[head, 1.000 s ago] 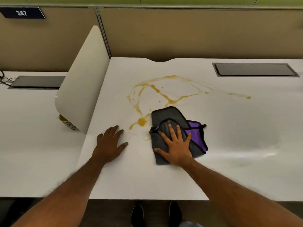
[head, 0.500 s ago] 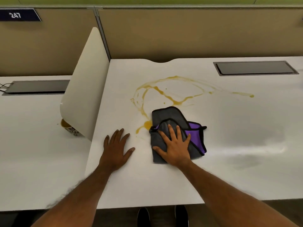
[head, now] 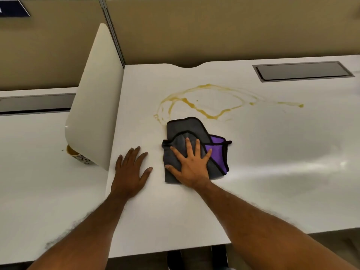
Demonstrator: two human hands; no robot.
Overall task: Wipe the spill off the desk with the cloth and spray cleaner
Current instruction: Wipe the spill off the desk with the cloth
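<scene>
Palm of the right hand point(head: 191, 168) flat on the folded grey-and-purple cloth point(head: 183, 129), fingers spread, pressing down. Just beside it the left hand point(head: 129, 172), likewise spread flat on the bare table point(head: 272, 172), holding nothing. Cloth at the near edge of the amber spill point(head: 211, 115); most of the looped trail beyond it unwiped, with a thin tail off to the right.

Likely trouble:
- Smearing rather than lifting, if pushed dry across the loop.
- Dragging liquid leftward toward the upright divider point(head: 95, 114) and the cup point(head: 78, 154) behind it.
- Missing the far droplet.

No spray cleaner in view; risk of a sticky film without it.
</scene>
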